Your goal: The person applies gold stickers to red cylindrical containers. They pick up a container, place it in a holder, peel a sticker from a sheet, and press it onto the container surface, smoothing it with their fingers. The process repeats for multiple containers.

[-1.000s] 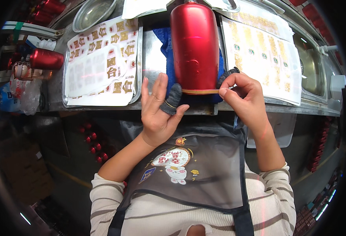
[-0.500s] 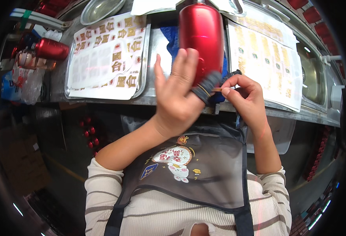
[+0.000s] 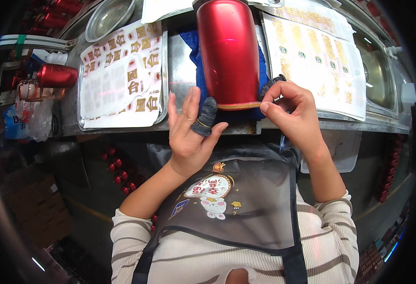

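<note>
A shiny red metal bottle (image 3: 229, 57) lies on a blue cloth (image 3: 196, 54), its near end toward me. Along that end runs a thin gold-orange strip (image 3: 238, 106). My right hand (image 3: 300, 113) pinches the strip's right end between thumb and fingertip. My left hand (image 3: 189, 137) is open, fingers spread, at the bottle's lower left. Its index finger wears a grey knit finger cover (image 3: 205, 116) and is at the strip's left end; whether it presses there I cannot tell. Another dark finger cover (image 3: 270, 84) is on a finger of my right hand.
On the left, a metal tray (image 3: 164, 94) bears sheets of gold lettering stickers (image 3: 144, 102). Sheets of gold and green decals (image 3: 319, 71) lie on the right, beside a metal basin (image 3: 383, 90). A metal bowl (image 3: 108, 21) and another red bottle (image 3: 56, 75) stand farther left.
My left hand has moved left and nearer, off the bottle's middle, and its fingers are spread. The gold strip now shows along the bottle's end. My right hand keeps its pinch.
</note>
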`<state>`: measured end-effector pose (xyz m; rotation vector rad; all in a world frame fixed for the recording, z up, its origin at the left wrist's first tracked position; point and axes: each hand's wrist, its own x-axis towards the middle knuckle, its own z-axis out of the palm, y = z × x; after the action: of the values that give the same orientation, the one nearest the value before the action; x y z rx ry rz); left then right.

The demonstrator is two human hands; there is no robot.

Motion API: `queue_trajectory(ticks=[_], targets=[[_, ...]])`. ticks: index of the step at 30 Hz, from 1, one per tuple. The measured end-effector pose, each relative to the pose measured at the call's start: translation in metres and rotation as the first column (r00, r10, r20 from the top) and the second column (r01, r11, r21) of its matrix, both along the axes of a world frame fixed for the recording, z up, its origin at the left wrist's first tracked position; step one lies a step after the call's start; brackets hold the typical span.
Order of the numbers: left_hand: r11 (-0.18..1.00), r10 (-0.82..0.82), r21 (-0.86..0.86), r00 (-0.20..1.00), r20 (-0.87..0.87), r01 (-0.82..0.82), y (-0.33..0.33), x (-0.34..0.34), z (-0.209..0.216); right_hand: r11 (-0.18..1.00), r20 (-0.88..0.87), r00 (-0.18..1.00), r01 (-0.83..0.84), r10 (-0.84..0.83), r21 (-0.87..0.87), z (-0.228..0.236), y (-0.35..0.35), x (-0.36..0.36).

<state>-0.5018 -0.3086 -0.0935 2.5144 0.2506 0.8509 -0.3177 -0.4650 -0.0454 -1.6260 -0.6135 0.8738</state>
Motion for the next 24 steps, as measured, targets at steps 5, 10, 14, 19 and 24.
queue_trajectory(ticks=[5, 10, 14, 19, 24], targets=[[0.998, -0.049, 0.040, 0.999, 0.000, 0.049, 0.002, 0.007, 0.011, 1.000, -0.011, 1.000, 0.011, -0.011, 0.007, 0.003, -0.002, 0.000], [0.983, -0.101, 0.156, 0.995, -0.003, 0.100, 0.005, 0.014, 0.021, 1.000, -0.018, 1.000, 0.012, -0.012, 0.003, 0.003, 0.000, 0.000], [0.971, -0.093, 0.218, 0.996, -0.017, 0.094, 0.005, 0.020, 0.028, 1.000, 0.018, 1.000, 0.004, -0.004, -0.005, 0.001, 0.002, 0.000], [0.929, -0.097, 0.351, 0.993, -0.072, 0.116, -0.007, 0.042, 0.038, 0.999, 0.009, 0.999, 0.039, -0.039, 0.034, -0.008, 0.003, -0.001], [0.996, -0.004, 0.090, 0.999, 0.050, -0.001, 0.001, 0.048, 0.025, 1.000, 0.070, 0.998, 0.000, 0.002, -0.028, -0.004, 0.003, -0.002]])
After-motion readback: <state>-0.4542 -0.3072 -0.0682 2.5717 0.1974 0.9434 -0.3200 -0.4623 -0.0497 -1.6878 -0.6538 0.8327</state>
